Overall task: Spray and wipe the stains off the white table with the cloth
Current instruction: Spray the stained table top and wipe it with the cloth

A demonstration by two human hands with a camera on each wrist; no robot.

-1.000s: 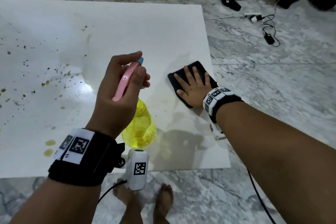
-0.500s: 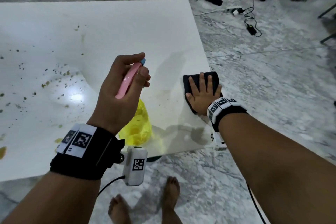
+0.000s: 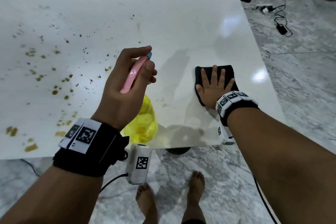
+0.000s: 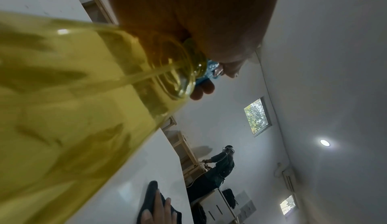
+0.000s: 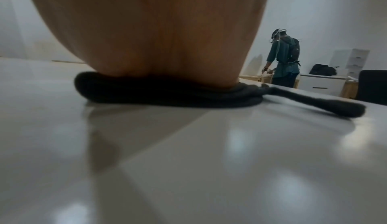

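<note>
A person's right hand (image 3: pixel 214 89), fingers spread flat, presses a dark cloth (image 3: pixel 227 72) onto the white table (image 3: pixel 181 23) near its right edge, a little nearer that edge than a second ago, when the cloth lay closer to the table's middle. The left hand (image 3: pixel 125 85) stays clenched round the pink trigger head of a yellow spray bottle (image 3: pixel 145 125), held above the near edge just as before. The strip between bottle and cloth shows only faint smears, so this stroke appears to be finishing the right side. Brown and yellow stains (image 3: pixel 54 78) remain scattered over the left half, well apart from the cloth, where spraying and wiping likely must go next.
</note>
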